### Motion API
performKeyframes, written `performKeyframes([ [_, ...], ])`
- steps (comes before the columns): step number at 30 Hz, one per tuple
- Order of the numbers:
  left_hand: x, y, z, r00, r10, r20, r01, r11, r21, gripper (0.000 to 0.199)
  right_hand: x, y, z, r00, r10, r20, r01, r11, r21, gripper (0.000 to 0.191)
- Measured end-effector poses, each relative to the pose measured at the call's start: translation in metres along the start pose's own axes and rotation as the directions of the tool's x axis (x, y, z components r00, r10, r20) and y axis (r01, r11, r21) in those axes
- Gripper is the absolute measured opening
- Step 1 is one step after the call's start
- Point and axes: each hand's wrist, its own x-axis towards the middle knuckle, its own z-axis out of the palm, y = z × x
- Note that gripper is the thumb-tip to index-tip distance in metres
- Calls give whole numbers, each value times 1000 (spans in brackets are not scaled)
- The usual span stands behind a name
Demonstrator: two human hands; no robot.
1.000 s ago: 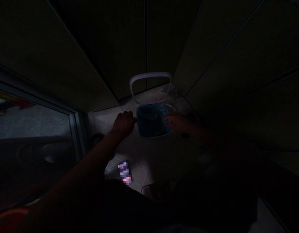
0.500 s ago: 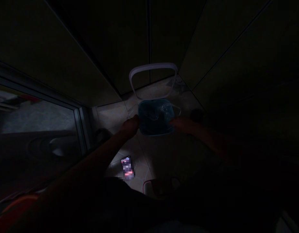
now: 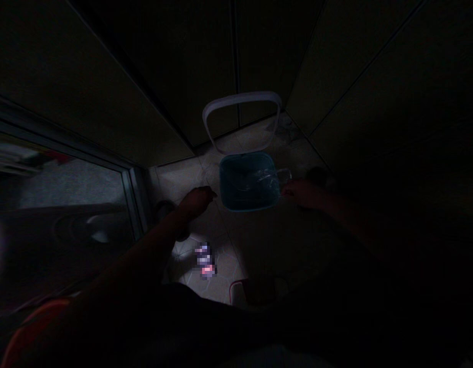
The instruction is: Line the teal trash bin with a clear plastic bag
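Note:
A blue square bin [image 3: 248,181] stands low in the dim light, with a thin clear plastic sheet or bag [image 3: 269,177] inside it and bulging over its right rim. My left hand [image 3: 196,202] is at the bin's left side, its curled fingers just off the wall. My right hand [image 3: 301,193] is at the right rim, with its fingertips at the plastic's edge. Darkness hides whether either hand grips anything. Beyond the bin rises a pale rounded-rectangular loop [image 3: 242,96], perhaps a handle or lid frame.
Dark cabinet panels [image 3: 121,87] enclose the tiled floor [image 3: 236,255] on the far sides. A pixelated phone-like object [image 3: 204,260] lies near my body. A glass door frame [image 3: 127,204] runs along the left. A red-edged item [image 3: 236,291] sits below.
My right hand has moved out from over the bin to its right rim, and my left hand has eased back from the bin. The whole view has shifted upward.

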Motion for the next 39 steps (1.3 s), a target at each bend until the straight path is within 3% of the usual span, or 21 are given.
performKeyframes([
  [10, -1, 0, 24, 990, -62, -128, 39, 984, -173, 34, 8, 22, 8, 992, 77, -97, -46, 957, 285, 16],
  [16, 4, -7, 22, 982, -72, -176, 21, 962, -274, 19, 4, 26, 2, 983, 105, -150, -65, 966, 250, 12],
  [19, -1, -9, 17, 980, -4, -197, -40, 975, -220, 12, 1, 21, -1, 989, 101, -110, -86, 987, 134, 11],
  [22, -6, -9, 14, 979, 47, -196, -60, 996, -60, 13, 0, 15, -1, 997, 69, -44, -68, 997, 30, 9],
  [27, -9, -6, 15, 986, 85, -147, -80, 996, 43, 16, 2, 10, 0, 998, 42, 56, -45, 998, 42, 7],
  [32, -9, 13, 13, 978, 106, -178, -112, 993, -24, 46, 2, 11, 1, 997, 16, 80, -25, 994, 111, 12],
  [39, -2, 37, 12, 993, 78, -91, -71, 994, 77, 25, -2, 10, 2, 999, 13, 53, -19, 994, 108, 7],
])
